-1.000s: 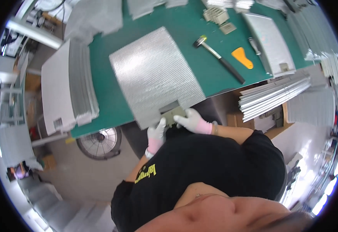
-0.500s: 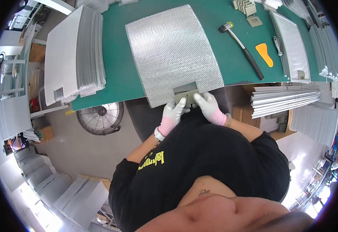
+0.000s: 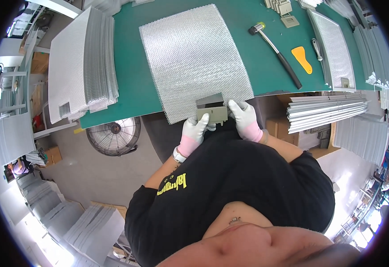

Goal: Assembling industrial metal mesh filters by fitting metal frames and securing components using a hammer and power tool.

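Observation:
A silvery metal mesh sheet (image 3: 194, 53) lies on the green table, its near end jutting past the front edge. That end has a rectangular notch. At the notch is a flat greenish-beige plastic piece (image 3: 213, 115) with small tabs on its near side. My left hand (image 3: 194, 130), in a white and pink glove, pinches the left end of this piece, thumb on top. My right hand (image 3: 246, 119), gloved alike, is closed at the sheet's near edge right of the notch, thumb on the mesh. Its fingers underneath are partly hidden, close to the piece's right end.
On the green table (image 3: 130, 66) lie a mallet (image 3: 277, 55), a yellow scraper (image 3: 301, 60) and a grey-handled tool (image 3: 317, 49). Stacked mesh sheets (image 3: 101, 58) stand left; a framed panel (image 3: 334, 49) lies right. Beige plastic pieces (image 3: 289, 21) sit far right. A fan (image 3: 114, 135) stands below the table's left side.
The plastic piece has turned so more of its flat face shows. My right hand has shifted from the piece's right end to the mesh edge. My left hand keeps its pinch.

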Available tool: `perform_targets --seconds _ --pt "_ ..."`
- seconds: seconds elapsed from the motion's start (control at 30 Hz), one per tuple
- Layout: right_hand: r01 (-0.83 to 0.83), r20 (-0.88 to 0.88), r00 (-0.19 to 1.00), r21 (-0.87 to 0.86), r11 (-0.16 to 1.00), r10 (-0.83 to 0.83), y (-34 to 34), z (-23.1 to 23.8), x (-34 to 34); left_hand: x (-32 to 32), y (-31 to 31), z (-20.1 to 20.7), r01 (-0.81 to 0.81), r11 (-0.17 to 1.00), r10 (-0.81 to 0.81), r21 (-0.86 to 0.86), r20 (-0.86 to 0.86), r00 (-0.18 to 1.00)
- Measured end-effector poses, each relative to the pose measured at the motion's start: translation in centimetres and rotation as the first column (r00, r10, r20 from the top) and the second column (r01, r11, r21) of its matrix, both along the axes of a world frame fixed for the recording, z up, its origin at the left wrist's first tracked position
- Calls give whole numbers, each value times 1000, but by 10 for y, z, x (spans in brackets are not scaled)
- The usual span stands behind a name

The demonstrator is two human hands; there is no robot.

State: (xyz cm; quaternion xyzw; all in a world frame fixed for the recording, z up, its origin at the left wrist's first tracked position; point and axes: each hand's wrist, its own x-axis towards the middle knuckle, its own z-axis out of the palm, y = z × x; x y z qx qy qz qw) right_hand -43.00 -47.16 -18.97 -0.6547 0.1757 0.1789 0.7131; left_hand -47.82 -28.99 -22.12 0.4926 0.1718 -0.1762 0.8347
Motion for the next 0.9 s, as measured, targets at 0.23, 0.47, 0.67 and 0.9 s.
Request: perform_targets --seconds 0.23,0.47,0.67,0.9 --pt "-169 10 985 -69 983 170 -9 -25 -3 0 6 21 0 945 -35 -327 -101 994" --pt "-633 136 772 254 732 621 -4 -24 -4 61 64 149 828 427 -902 363 105 419" --pt "-226 102 973 239 944 207 10 -11 1 159 30 86 -397 -63 -945 916 72 318" --pt "337 209 903 203 920 -377 -32 -46 -19 100 -50 73 -300 -95 -875 949 65 480"
